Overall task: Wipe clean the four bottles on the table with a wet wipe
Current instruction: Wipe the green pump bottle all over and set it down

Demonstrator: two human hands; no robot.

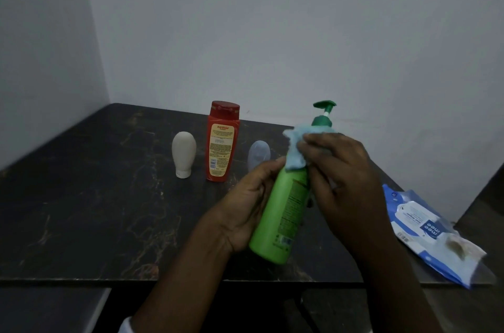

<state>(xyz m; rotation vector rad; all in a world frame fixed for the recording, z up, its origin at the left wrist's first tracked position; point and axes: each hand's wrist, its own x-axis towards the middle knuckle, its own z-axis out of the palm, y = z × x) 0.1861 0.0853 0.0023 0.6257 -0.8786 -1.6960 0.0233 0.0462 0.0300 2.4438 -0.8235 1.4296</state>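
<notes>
My left hand (246, 204) grips a light green pump bottle (283, 212) around its lower body and holds it tilted above the table, the dark green pump head pointing up and away. My right hand (338, 169) presses a crumpled pale blue wet wipe (296, 147) against the bottle's shoulder. Behind them a red bottle (222, 141) with a yellow label stands upright on the dark table (81, 196). To its left a beige tube bottle (183, 154) rests on its cap. A translucent blue-grey bottle (259, 154) stands behind my left hand, partly hidden.
A blue and white wet-wipe pack (428, 231) lies at the table's right front corner, overhanging the edge. Grey walls close in the table at the back and left. The table's front edge runs just below my wrists.
</notes>
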